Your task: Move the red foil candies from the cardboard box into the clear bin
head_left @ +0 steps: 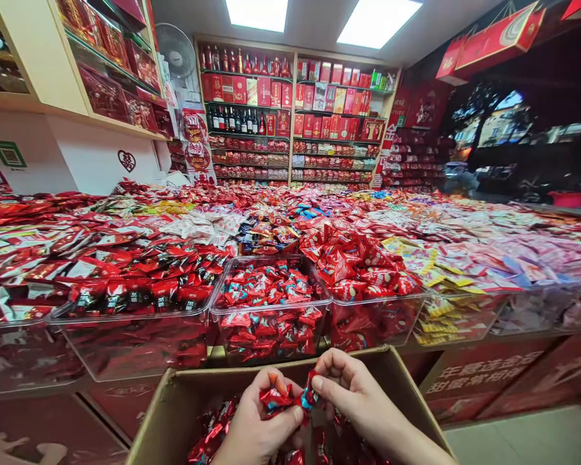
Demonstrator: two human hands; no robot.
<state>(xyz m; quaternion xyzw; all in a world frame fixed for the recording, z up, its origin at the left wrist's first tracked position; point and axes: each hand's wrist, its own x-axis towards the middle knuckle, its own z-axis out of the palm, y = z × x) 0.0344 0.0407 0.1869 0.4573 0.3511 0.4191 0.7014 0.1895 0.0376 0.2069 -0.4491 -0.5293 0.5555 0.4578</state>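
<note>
Both my hands are over an open cardboard box (174, 400) with red-wrapped candies (213, 429) inside. My left hand (261, 420) is closed around red and blue wrapped candies (275, 399), thumb pressed on top. With thumb and fingertips, my right hand (353, 391) pinches the end of a red and blue wrapped candy (310, 395), close beside the left thumb. How many pieces lie in my left palm is hidden. Just beyond the box stands a clear plastic bin (271, 310) of similar red and blue candies.
Neighbouring bins hold black and red packets (135, 294), larger red packets (368, 265) and yellow packets (440, 310). More candy heaps spread behind them. Shelves of bottles and red boxes (256, 90) line the back wall, with a fan (175, 51) at left. Red gift boxes (498, 42) hang upper right.
</note>
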